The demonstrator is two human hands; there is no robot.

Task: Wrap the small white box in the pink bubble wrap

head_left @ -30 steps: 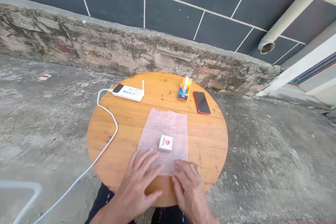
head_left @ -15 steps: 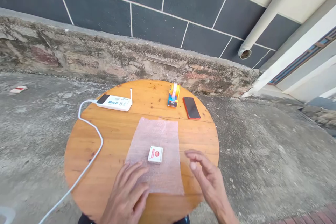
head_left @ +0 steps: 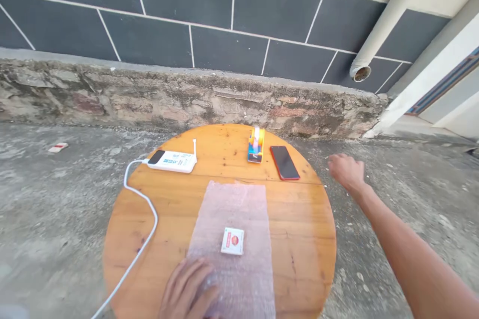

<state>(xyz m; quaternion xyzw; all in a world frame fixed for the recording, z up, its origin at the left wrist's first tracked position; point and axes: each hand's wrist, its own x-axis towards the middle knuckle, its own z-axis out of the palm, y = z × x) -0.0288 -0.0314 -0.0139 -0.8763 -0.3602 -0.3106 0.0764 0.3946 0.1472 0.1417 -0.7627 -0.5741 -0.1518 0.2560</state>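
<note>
My left hand (head_left: pixel 187 289), bottom centre — cropped, unclenched over bubble wrap (head_left: pixel 245 209); my right hand (head_left: pixel 347 172), right side — blurred, grip unclear.

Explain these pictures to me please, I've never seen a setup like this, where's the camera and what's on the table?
There's no machine here, just a person's bare hands. One camera, worn on the person's head, looks forward and down. On the round wooden table lies a pinkish sheet, with a small white box on it. Farther back are a white device with a cable, a tape dispenser and a phone. The left hand is at the sheet's near left edge, gripping nothing visible. The right hand is out past the table's right edge; whether it holds anything is unclear.
</note>
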